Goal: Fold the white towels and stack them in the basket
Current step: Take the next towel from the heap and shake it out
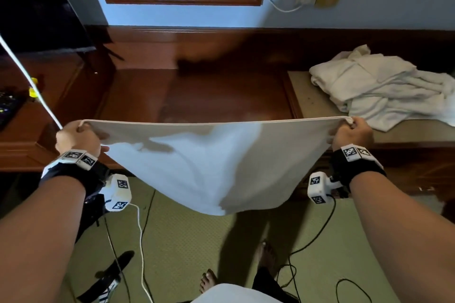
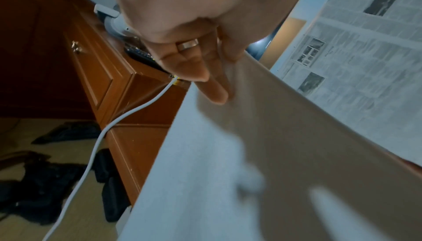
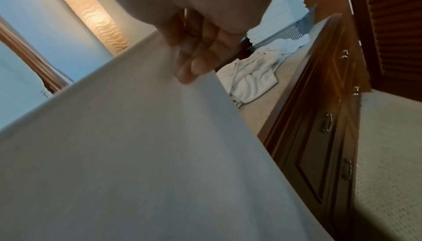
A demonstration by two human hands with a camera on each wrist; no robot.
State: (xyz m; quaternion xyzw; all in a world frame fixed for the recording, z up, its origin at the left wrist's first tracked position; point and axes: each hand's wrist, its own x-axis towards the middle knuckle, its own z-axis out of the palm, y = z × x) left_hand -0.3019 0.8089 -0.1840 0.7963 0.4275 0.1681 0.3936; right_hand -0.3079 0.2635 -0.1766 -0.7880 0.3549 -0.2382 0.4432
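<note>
A white towel [image 1: 206, 167] hangs stretched in the air in front of me, its top edge taut and its middle sagging towards the floor. My left hand [image 1: 78, 135] pinches the towel's left top corner [image 2: 219, 89]. My right hand [image 1: 352, 130] pinches the right top corner [image 3: 194, 71]. A heap of unfolded white towels [image 1: 376, 88] lies on the beige-topped cabinet to the right. In the right wrist view a perforated metal basket [image 3: 280, 35] stands beyond that heap [image 3: 251, 80], with a tall stack of folded white towels [image 3: 283, 6] in it.
A dark wooden desk [image 1: 197, 91] runs under the towel against the blue wall. A lower wooden cabinet [image 1: 29, 130] stands at the left with a remote on it and a white cable [image 2: 109, 129] trailing down. Black cables and bare feet are on the green carpet [image 1: 187, 241].
</note>
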